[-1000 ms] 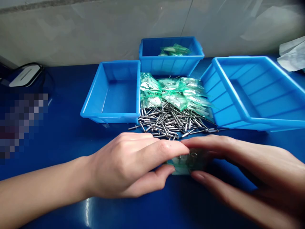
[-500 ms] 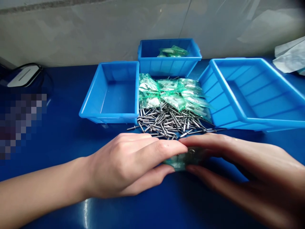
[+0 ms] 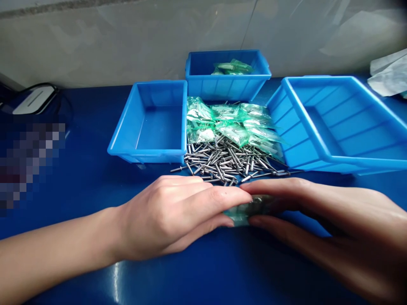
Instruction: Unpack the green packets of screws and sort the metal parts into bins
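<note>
My left hand [image 3: 173,216] and my right hand [image 3: 321,224] meet fingertip to fingertip on the blue table, both pinched on a small green plastic packet [image 3: 246,210] that lies between them; metal parts show faintly inside it. Just beyond the fingers lies a loose heap of metal screws [image 3: 227,163]. Behind the screws is a pile of green plastic packets [image 3: 229,123].
Three blue bins stand behind: an empty one [image 3: 152,123] at the left, a small far one [image 3: 227,76] holding a few green packets, a large empty one [image 3: 343,123] at the right. A white and black device [image 3: 33,99] lies far left. Crumpled white plastic [image 3: 389,76] is far right.
My thumbs have closed in toward my forefingers, squeezing the green packet flatter, so less of it shows. The hands stay in place.
</note>
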{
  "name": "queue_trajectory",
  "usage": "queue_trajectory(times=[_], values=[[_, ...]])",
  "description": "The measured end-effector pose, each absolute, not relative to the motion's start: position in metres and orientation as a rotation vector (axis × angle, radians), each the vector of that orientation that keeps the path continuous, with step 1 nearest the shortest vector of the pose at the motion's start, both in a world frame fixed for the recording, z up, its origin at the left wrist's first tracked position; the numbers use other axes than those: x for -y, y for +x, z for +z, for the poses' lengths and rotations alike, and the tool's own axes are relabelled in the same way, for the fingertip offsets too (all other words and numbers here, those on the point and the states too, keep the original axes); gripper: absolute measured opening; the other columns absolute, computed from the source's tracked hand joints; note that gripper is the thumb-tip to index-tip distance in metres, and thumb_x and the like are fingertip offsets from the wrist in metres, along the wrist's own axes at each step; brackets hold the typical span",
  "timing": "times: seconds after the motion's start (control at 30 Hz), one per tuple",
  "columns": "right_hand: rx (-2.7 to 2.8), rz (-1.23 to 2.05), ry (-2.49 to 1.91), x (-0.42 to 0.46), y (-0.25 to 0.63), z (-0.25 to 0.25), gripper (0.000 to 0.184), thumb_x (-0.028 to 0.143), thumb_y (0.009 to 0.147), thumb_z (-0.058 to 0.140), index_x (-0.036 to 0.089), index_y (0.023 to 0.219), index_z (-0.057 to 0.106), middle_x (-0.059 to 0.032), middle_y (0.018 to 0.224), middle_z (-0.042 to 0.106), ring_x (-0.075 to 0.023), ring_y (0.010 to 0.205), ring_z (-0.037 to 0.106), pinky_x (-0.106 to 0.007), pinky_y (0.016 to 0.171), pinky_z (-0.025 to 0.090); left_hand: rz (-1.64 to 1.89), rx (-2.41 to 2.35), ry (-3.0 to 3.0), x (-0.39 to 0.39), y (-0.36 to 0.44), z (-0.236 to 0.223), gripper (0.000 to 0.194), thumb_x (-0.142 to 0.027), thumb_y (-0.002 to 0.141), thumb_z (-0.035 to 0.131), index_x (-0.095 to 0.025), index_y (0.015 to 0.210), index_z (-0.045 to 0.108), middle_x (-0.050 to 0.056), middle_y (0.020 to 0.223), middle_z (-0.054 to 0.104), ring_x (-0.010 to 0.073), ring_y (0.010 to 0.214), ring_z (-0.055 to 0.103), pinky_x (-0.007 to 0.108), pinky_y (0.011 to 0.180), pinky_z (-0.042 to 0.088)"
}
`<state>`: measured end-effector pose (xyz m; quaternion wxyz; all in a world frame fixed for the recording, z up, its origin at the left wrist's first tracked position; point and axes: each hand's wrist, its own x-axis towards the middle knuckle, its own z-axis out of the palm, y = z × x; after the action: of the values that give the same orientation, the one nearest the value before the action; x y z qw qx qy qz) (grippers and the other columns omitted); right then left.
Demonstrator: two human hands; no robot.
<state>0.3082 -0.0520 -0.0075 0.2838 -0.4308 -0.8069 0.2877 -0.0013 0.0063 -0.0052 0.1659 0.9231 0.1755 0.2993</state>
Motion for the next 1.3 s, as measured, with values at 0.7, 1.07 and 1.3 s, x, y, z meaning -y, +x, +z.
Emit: queue_trajectory(times=[0.7, 1.07, 1.3], values=[[2.086, 0.676, -1.242, 0.057, 0.303, -0.012, 0.045, 0.064, 0.107, 0.102, 0.043, 0.147, 0.097, -0.0024, 0.108, 0.102, -0.0429, 0.105, 0.102, -0.042, 0.074, 0.085, 0.875, -0.483, 2.614, -0.004, 0.003, -0.001, 0.018, -0.018, 0.142, 0.06, -0.016, 0.148, 0.077, -0.001, 0.101, 0.094, 0.0149, 0.079, 0.087, 0.025, 0.085, 0.071], [2.185, 0.71, -1.096, 0.061, 0.314, -0.008, 0.04, 0.033, 0.133, 0.07, 0.053, 0.168, 0.073, 0.0068, 0.129, 0.099, -0.0241, 0.088, 0.098, -0.03, 0.089, 0.081, 0.913, -0.434, 2.563, -0.006, 0.004, -0.004, 0.02, -0.007, 0.135, 0.066, -0.017, 0.148, 0.079, -0.001, 0.101, 0.094, 0.0156, 0.078, 0.087, 0.025, 0.081, 0.071], [2.189, 0.59, -1.162, 0.059, 0.314, 0.001, 0.055, 0.027, 0.126, 0.075, 0.06, 0.17, 0.076, 0.0106, 0.125, 0.1, -0.0248, 0.089, 0.1, -0.025, 0.077, 0.081, 0.982, -0.485, 2.466, -0.003, 0.003, -0.006, 0.018, -0.018, 0.135, 0.074, -0.021, 0.152, 0.077, 0.002, 0.111, 0.097, 0.0148, 0.072, 0.086, 0.024, 0.075, 0.073]])
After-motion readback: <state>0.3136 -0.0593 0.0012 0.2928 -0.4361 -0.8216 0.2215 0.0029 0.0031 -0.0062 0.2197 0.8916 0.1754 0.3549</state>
